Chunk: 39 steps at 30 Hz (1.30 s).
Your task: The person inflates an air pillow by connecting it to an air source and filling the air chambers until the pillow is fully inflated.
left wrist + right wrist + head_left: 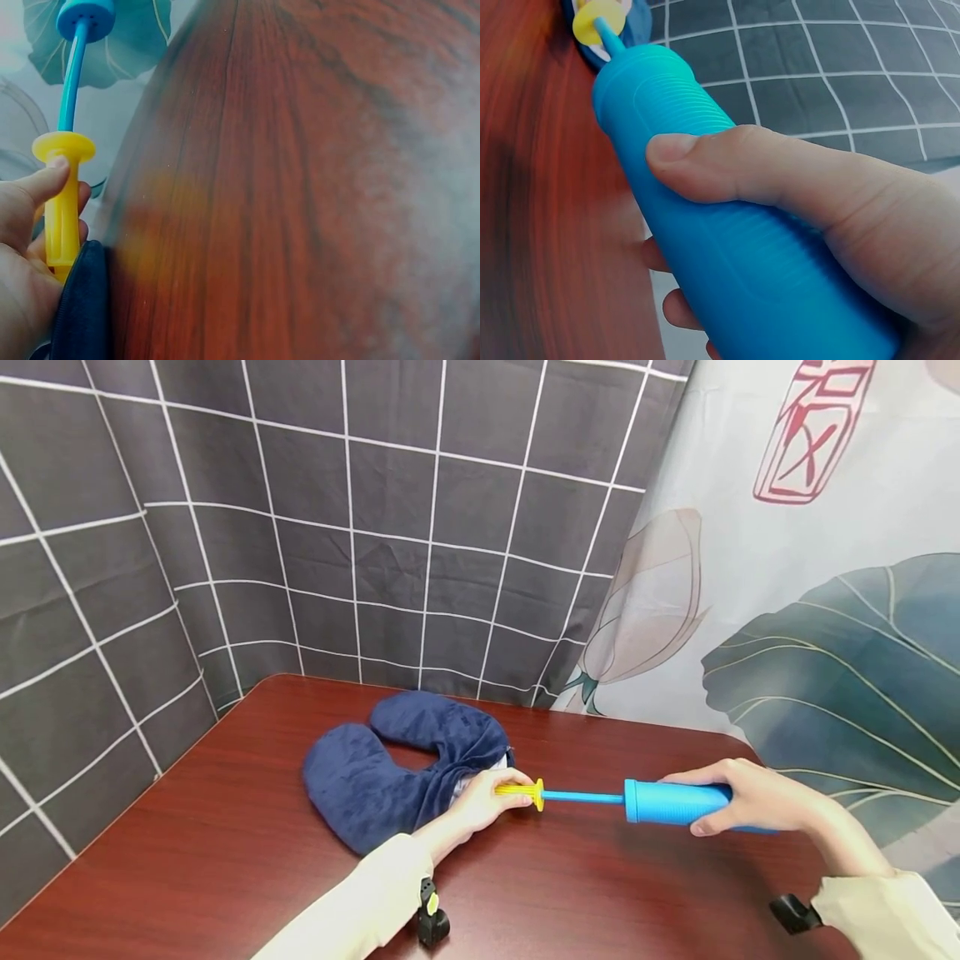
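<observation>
A blue hand pump (671, 802) is held level above the table, its thin blue rod (585, 797) drawn out to a yellow flanged handle (64, 202). My right hand (757, 795) wraps round the pump's ribbed barrel (727, 232), thumb along the near side. With thumb and fingers my left hand (480, 800) grips the yellow handle. Right behind that hand lies a navy U-shaped neck pillow (367, 789), its zipped cover open at one side. Pale lining (491, 766) shows at the opening beside the left fingers. The handle's far end is hidden at the pillow.
A reddish-brown wooden table (225, 827) lies under everything. Behind it hangs a dark grey cloth (390, 527) with a white grid. To the right a pale curtain (720, 460) carries a lotus print and reaches down to the table's edge.
</observation>
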{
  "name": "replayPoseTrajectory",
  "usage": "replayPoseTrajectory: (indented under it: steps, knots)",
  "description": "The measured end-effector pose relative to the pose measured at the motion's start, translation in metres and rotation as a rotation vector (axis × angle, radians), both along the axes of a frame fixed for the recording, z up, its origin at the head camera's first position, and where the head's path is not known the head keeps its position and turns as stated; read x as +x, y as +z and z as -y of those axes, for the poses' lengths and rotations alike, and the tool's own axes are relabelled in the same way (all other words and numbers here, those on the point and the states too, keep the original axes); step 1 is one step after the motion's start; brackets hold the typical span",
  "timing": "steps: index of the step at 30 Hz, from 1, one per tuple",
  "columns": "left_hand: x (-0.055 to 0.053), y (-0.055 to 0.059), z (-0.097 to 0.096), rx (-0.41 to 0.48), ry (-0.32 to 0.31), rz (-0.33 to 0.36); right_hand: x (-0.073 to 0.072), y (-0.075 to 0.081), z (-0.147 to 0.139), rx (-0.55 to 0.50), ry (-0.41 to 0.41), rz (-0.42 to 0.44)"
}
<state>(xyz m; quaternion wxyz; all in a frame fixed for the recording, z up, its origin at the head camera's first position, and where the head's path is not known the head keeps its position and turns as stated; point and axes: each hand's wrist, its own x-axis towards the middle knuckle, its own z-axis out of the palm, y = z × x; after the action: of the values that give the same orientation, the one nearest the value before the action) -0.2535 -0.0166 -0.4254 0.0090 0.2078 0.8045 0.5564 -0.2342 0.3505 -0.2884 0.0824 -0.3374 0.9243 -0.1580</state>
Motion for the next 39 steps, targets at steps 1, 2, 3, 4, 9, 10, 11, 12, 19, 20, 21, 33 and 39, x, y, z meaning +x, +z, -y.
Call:
replayPoseTrajectory:
  steps: [1, 2, 3, 4, 9, 10, 11, 12, 19, 20, 21, 33, 39]
  knots:
    - [0.000, 0.000, 0.000, -0.006, 0.005, 0.001, -0.001, 0.000, 0.003, 0.003, 0.000, -0.002]
    - [0.000, 0.000, 0.000, -0.011, 0.006, -0.006, -0.002, -0.001, 0.005, 0.004, -0.001, -0.002]
    - [0.000, 0.000, 0.000, -0.016, 0.008, -0.009, -0.003, -0.002, 0.008, 0.007, 0.001, -0.005]
    - [0.000, 0.000, 0.000, -0.020, 0.012, -0.012, -0.004, -0.002, 0.010, 0.013, 0.005, -0.012]
    - [0.001, 0.000, -0.001, -0.017, 0.013, -0.010, -0.007, -0.005, 0.022, 0.024, 0.018, 0.003]
    - [0.002, 0.000, -0.001, -0.014, 0.011, -0.011, -0.008, -0.006, 0.024, 0.025, 0.021, 0.011]
    - [0.002, -0.001, -0.001, -0.011, 0.009, -0.011, -0.009, -0.007, 0.026, 0.025, 0.021, 0.020]
    - [0.002, -0.001, -0.001, -0.009, 0.008, -0.013, -0.010, -0.008, 0.028, 0.025, 0.020, 0.026]
    - [0.002, -0.001, -0.002, -0.001, 0.011, -0.016, -0.018, -0.015, 0.043, 0.030, 0.020, 0.050]
    - [0.002, -0.001, -0.002, -0.002, 0.011, -0.018, -0.019, -0.016, 0.045, 0.030, 0.022, 0.047]
    - [0.002, -0.001, -0.002, -0.006, 0.012, -0.024, -0.020, -0.017, 0.048, 0.029, 0.024, 0.046]
    - [0.001, 0.000, -0.003, -0.022, 0.032, -0.007, -0.032, -0.029, 0.078, 0.043, 0.020, 0.018]
    - [0.001, -0.001, -0.003, -0.025, 0.038, -0.018, -0.033, -0.035, 0.091, 0.026, 0.035, 0.018]
